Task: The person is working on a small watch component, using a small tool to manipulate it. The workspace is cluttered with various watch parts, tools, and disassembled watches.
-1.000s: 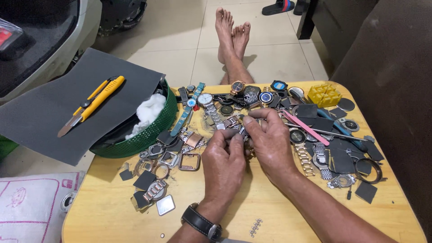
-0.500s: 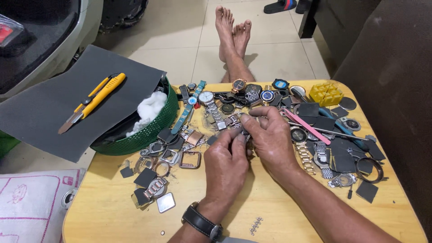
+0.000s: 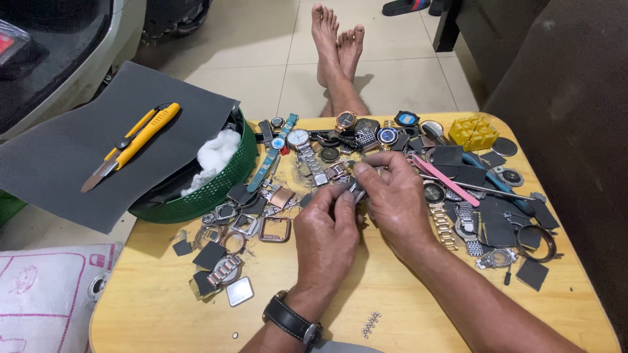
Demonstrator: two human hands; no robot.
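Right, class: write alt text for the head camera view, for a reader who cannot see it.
Two bare hands, the left hand wearing a black wristwatch and the right hand, pinch a small metal watch part between them over a yellow wooden table strewn with watches and watch parts. A green plastic basket holds white cotton, and a yellow utility knife lies on a grey sheet.

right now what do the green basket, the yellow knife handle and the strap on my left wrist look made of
Green basket: moulded plastic by its look, with an even matt lattice wall. Yellow knife handle: smooth, slightly glossy plastic, with a grey metal-looking blade at its tip. Strap: dark and matt, likely leather or an imitation, ending in a shiny metal piece.
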